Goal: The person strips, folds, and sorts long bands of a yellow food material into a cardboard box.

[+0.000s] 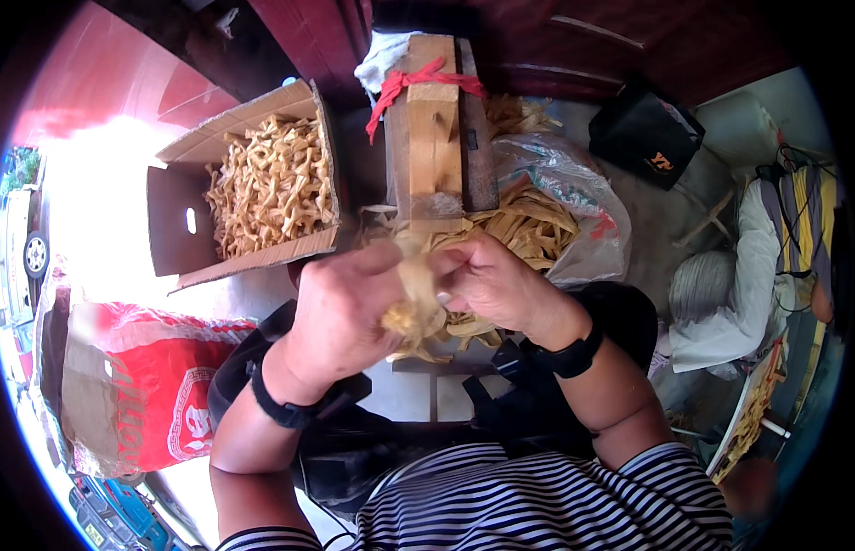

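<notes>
Both hands meet in front of the person, around a pale yellow, ribbon-like dried strip (417,275), partly blurred. My left hand (351,303) is closed on a small bundle of the strips, whose cut-looking end shows below the fingers. My right hand (493,286) pinches the strip between thumb and fingers, just to the right. Directly beyond the hands stands a wooden block (434,151) on darker boards, with a red cloth strip (434,79) tied around it. More loose strips (530,227) lie in an open plastic sack (606,241) behind my right hand.
An open cardboard box (179,227) full of knotted tan pieces (276,179) stands at the left. Below it is a red and white sack (165,386). A black bag (648,138) lies at upper right. A tray of pieces (751,413) and a white cloth (737,296) are at right.
</notes>
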### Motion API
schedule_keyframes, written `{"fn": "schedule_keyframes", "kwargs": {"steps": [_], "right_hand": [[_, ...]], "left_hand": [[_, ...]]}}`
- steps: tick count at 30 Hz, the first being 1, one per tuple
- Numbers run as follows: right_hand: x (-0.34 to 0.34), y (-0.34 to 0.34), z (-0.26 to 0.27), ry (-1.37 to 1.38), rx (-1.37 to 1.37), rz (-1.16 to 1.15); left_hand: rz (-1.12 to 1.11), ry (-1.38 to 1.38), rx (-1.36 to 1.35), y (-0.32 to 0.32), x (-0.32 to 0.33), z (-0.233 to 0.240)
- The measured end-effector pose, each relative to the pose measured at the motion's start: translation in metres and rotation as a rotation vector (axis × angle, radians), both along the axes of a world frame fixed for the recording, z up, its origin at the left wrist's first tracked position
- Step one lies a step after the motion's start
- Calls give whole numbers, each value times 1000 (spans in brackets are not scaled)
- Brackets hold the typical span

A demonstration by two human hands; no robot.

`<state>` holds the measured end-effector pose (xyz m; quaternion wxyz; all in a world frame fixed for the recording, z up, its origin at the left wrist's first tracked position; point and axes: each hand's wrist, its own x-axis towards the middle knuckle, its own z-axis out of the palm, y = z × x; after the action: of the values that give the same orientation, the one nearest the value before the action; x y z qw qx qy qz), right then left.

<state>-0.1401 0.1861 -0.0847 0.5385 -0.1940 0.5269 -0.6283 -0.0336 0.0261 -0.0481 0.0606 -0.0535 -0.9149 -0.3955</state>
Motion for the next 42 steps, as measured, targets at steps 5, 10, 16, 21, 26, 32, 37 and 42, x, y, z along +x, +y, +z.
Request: {"fn": "schedule_keyframes", "kwargs": {"steps": [5,10,16,21,26,32,37,42], "right_hand": [[7,3,-14,-738,-32,117],[20,-8,-17,-610,-157,-124],[14,-4,-11,824,-198,-188],[18,-6,-6,1127,27,7],[13,0,0,251,42,-10],[6,6,6,-315,-133,46],[8,5,3,-283,-103,-46],[7,0,5,-16,6,-82]], "left_hand": [[-48,156,-157,1,2,-11],[132,279,-106,2,6,-11],[100,-110,47,-15,8,-14],[122,-229,-108,-3,9,-7],[111,-1,492,-17,3,-4],[355,-63,829,-23,7,4],[425,-12,710,-28,6,1],[244,-375,1289,-25,4,-8]]}}
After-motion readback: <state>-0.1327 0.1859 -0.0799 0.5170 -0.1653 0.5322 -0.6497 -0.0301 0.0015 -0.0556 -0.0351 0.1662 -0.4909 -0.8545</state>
